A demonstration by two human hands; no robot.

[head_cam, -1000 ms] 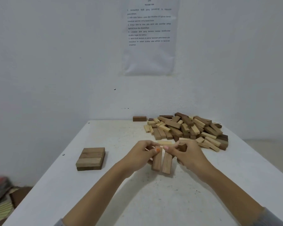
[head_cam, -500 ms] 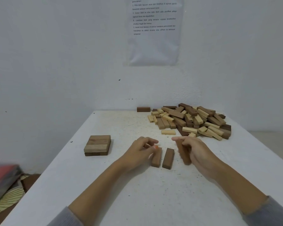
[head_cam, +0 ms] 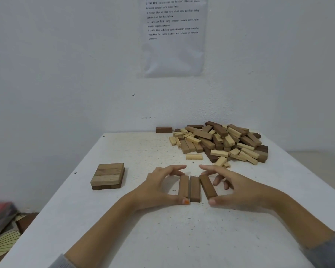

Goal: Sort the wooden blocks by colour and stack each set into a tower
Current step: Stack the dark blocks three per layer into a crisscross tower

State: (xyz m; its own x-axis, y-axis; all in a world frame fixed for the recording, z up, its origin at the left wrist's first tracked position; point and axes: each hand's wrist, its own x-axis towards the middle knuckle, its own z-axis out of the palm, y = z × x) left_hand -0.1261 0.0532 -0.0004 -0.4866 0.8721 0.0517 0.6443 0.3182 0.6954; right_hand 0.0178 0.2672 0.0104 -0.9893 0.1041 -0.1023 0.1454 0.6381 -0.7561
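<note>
Three brown wooden blocks lie side by side on the white table (head_cam: 162, 238): a left block (head_cam: 183, 185), a middle block (head_cam: 194, 188) and a slightly skewed right block (head_cam: 208, 187). My left hand (head_cam: 158, 189) cups the left side, thumb at the left block's near end, fingers arched by its far end. My right hand (head_cam: 238, 188) mirrors it, thumb at the right block's near end, fingers spread. A flat layer of three blocks (head_cam: 108, 176) sits at the left. A mixed pile of light and dark blocks (head_cam: 220, 144) lies at the back right.
A single dark block (head_cam: 163, 129) rests against the wall at the table's back edge. One light block (head_cam: 194, 156) lies apart, in front of the pile. A printed sheet (head_cam: 173, 35) hangs on the wall. Red and patterned items (head_cam: 2, 225) lie on the floor left.
My right hand has laid down the third brown block, which it was holding, beside the other two. Both hands now frame the row. The view has tilted down and closer.
</note>
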